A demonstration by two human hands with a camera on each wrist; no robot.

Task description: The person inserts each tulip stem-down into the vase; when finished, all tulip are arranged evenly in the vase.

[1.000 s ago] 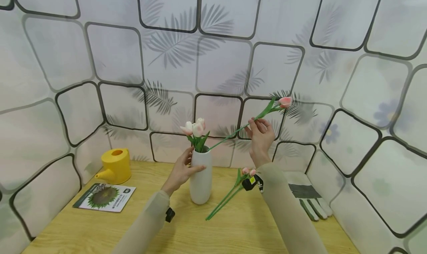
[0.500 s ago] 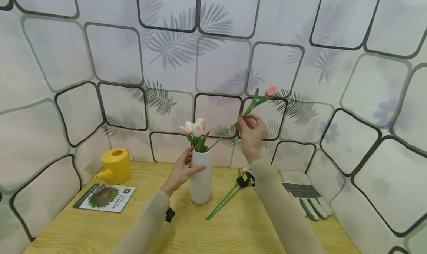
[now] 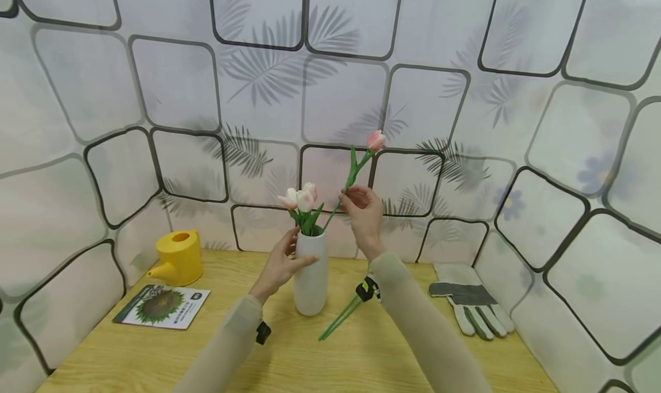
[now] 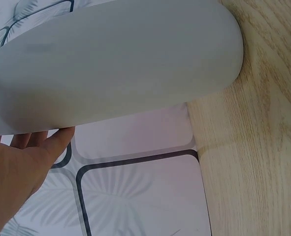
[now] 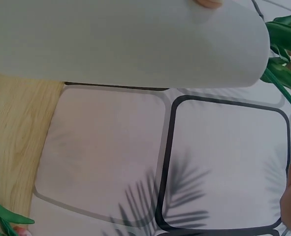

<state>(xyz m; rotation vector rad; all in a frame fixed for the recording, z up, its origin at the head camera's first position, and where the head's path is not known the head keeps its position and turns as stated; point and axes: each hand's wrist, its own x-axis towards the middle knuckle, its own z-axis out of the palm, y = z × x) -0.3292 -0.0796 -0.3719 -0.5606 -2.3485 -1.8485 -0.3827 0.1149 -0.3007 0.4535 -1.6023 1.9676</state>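
A tall white vase (image 3: 310,284) stands upright on the table, bearing several pale pink-white tulips (image 3: 306,199). Around its upper left side, my left hand (image 3: 279,267) grips it, thumb in front and fingers behind. My right hand (image 3: 365,216) pinches the green stem of a pink tulip (image 3: 376,140) just under its leaves. This stem leans a little right, its lower end inside the vase mouth. In the right wrist view, the stem (image 5: 285,93) crosses the vase rim beside green leaves. Two more tulip stems (image 3: 341,319) lie on the table, their flower ends hidden behind my right forearm.
At the left is a yellow watering can (image 3: 179,259), with a sunflower-printed card or packet (image 3: 161,307) in front of it. White and grey-green work gloves (image 3: 475,301) lie at the right. Patterned walls (image 3: 341,106) close off the table's back and sides.
My right hand has moved left toward the vase, swinging the pink tulip from a low slant to nearly upright. The gloves show more fully now. The left hand and vase stay put.
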